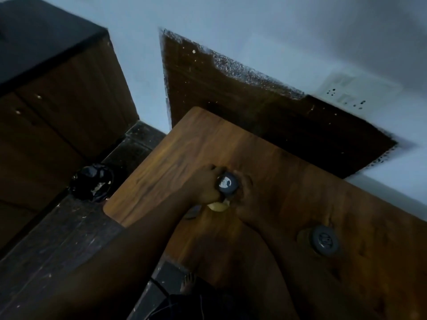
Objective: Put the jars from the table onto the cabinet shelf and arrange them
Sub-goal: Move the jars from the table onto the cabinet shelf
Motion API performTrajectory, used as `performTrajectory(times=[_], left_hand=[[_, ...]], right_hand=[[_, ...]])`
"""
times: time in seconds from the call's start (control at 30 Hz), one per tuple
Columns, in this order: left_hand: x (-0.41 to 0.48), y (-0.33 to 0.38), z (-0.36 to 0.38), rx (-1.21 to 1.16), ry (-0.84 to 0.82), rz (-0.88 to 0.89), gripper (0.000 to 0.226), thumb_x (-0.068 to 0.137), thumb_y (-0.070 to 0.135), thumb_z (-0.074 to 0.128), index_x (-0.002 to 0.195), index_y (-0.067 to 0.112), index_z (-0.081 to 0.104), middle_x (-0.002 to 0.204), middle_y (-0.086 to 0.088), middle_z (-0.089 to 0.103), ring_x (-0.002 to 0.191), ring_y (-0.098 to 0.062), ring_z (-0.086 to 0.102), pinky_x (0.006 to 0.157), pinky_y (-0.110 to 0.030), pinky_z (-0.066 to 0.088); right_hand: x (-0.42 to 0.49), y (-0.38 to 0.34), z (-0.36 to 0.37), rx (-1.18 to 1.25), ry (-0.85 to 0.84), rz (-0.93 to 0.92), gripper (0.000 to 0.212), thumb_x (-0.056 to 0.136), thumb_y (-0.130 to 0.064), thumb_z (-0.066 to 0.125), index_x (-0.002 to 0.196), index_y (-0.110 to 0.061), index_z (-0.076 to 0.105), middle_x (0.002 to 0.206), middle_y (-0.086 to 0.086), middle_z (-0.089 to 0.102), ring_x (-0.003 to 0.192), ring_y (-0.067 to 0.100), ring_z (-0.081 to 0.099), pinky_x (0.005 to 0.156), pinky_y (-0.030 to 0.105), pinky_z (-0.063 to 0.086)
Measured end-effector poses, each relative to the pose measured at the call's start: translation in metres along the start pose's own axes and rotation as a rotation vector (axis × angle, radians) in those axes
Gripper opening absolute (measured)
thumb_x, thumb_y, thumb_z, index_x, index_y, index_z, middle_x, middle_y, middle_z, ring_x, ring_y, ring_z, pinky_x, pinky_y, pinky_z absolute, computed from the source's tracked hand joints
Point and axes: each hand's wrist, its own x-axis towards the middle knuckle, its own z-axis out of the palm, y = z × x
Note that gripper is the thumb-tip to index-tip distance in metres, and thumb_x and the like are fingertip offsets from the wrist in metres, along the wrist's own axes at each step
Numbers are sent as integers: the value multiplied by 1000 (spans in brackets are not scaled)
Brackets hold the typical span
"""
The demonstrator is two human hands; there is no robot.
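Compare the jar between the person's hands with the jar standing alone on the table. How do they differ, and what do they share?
The held jar is gripped from both sides by the left hand and right hand; the lone jar stands untouched. The held jar sits near the middle of the table; the lone jar is further right, nearer the person. The held jar shows pale contents below its lid; the lone jar's are unclear. Both have dark round lids.
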Motion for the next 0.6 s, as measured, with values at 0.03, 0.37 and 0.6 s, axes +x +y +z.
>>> performTrajectory(times=[0.03, 0.37, 0.6], left_hand=[[6, 3, -22, -8, 9, 35, 90, 58, 58, 75, 140, 34, 49, 128, 6, 57, 114, -10, 56, 89, -25, 41], [43, 119, -228, -618, 407, 360, 70, 73, 10, 83, 133, 21, 48, 128, 1, 61, 114, -15, 66, 89, -40, 59], [34, 259, -352, -668, 788, 684, 67, 78, 35, 85, 137, 39, 53, 131, 15, 64, 113, -11, 66, 87, -29, 60]], right_hand=[[3, -8, -13, -2, 23, -15, 80, 83, -14, 77, 152, -9, 36, 152, 12, 40, 135, 27, 47, 109, 41, 45], [46, -132, -202, 216, 515, -313, 93, 79, -32, 86, 154, -36, 32, 147, -6, 54, 122, 12, 62, 95, 36, 58], [47, -224, -356, 227, 853, -614, 90, 74, -49, 78, 148, -52, 27, 138, -15, 59, 101, 3, 69, 72, 23, 62]])
